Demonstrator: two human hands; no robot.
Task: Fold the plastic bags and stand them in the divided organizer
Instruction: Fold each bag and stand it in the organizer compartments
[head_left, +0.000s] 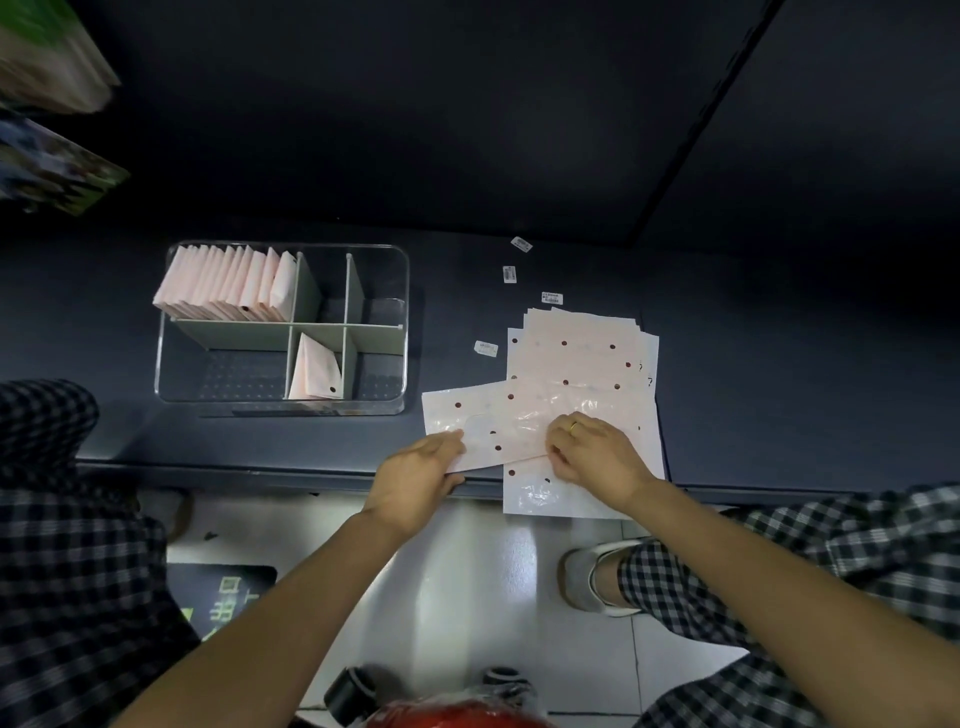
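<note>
Bag (485, 423) lies crosswise on the stack (582, 358) at the counter (311, 447) near edge, long axis left-right; left hand (415, 480) pinches its left end, right hand (597, 457) pinches its middle; organizer (283, 322) far-left, nearer the left hand

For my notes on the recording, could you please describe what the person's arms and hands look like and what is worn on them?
Both forearms are bare, with no sleeves, gloves or watch on the parts in view. The right hand wears a plain gold-coloured ring on one finger. The left hand shows no ring or other jewellery.
</note>
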